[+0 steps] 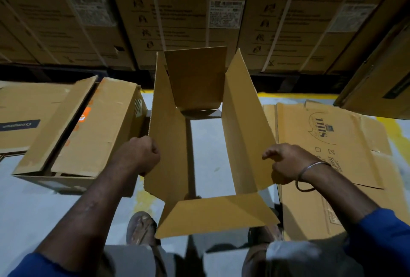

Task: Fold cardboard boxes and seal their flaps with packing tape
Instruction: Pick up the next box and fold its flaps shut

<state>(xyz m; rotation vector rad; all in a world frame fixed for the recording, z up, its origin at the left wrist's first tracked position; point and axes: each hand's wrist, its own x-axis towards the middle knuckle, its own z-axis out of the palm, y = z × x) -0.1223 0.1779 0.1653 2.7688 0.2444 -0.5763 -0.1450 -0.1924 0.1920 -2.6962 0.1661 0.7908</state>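
Left hand fisted round the left flap edge of the open cardboard box; right hand pinches the right flap, metal bangle on that wrist. Box held upright over the grey floor, all four flaps splayed, floor visible through it. Flattened carton lies just right, another box left, stacked cartons behind.

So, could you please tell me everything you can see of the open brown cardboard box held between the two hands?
The open brown cardboard box is plain corrugated card, unprinted inside, held upright as an open tube; grey floor shows through it. All four flaps are unfolded: long ones left and right, short ones far and near. The left hand grips the left flap's edge; the right hand holds the right flap. No tape shows.
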